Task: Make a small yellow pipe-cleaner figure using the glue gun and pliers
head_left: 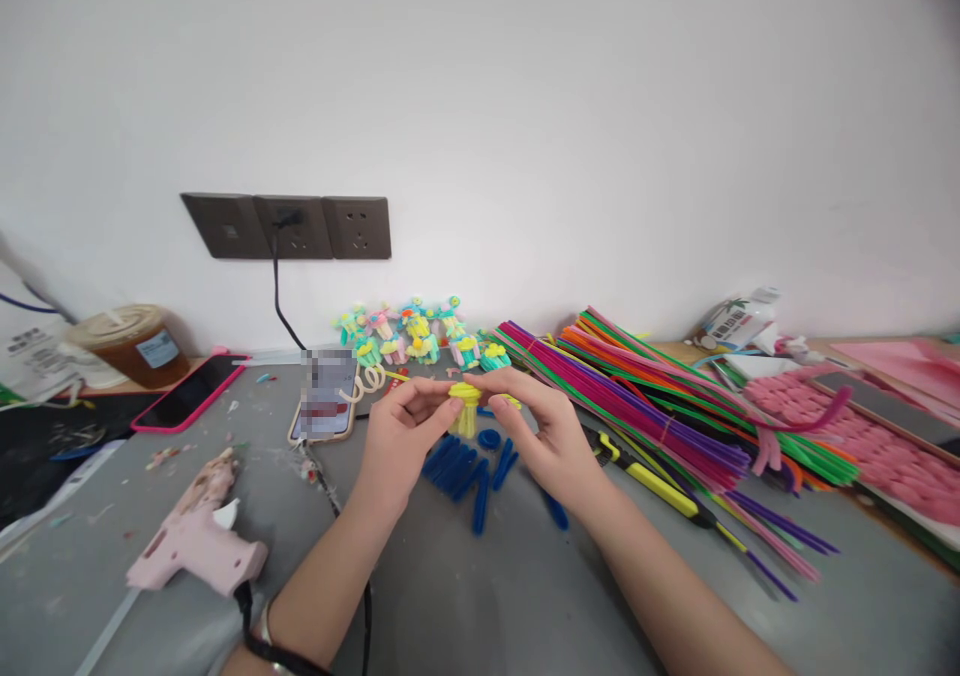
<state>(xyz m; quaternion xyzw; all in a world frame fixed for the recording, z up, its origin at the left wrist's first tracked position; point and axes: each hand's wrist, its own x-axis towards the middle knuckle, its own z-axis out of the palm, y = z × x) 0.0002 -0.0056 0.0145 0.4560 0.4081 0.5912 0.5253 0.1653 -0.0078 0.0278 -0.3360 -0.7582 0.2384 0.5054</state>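
Note:
A small yellow pipe-cleaner figure [466,413] is held upright between my two hands. My left hand [411,428] pinches it from the left with thumb and fingertips. From the other side, my right hand [541,434] closes its fingers on its top edge, with a bit of yellow pipe cleaner showing by the thumb. Just below, several short blue pipe-cleaner pieces [454,468] lie on the grey mat [465,606]. Behind my hands stands a cluster of finished-looking colourful pipe-cleaner figures [416,326] against the wall.
Bundles of long pipe cleaners [645,396] and a yellow utility knife [660,488] lie right. At left are a pink glue gun [191,541] with a black cable, a pink-cased phone [191,394], a drink cup [135,346] and a lit phone [326,396]. A pink woven mat [877,446] is far right.

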